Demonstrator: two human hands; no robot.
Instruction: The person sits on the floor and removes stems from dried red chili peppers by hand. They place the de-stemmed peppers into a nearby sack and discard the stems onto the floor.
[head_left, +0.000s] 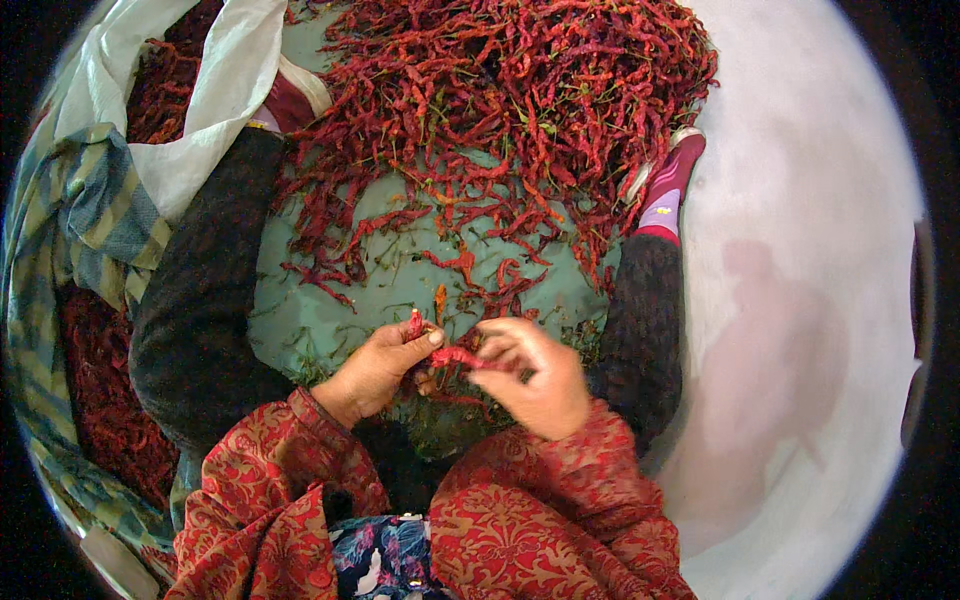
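Dried red chillies (416, 326) stick up between the thumb and fingers of my left hand (386, 364). My right hand (532, 375), blurred, is just beside it, thumb and fingertips closed around the end of another wrinkled red chilli (457, 356) that reaches across to the left hand. Beyond both hands, a large heap of dried red chillies (510, 90) with some green stalks covers the floor. Loose chillies (461, 262) and many thin stalks (322, 337) lie scattered nearer to me on the greenish surface (289, 315).
My dark-trousered legs (199, 300) flank the chillies, with maroon shoes (679, 161) at the heap's edges. On the left, a checked cloth (97, 217) and a white cloth (180, 161) surround more dried chillies (112, 390). A pale wall or floor surface (795, 187) bearing a shadow is at right.
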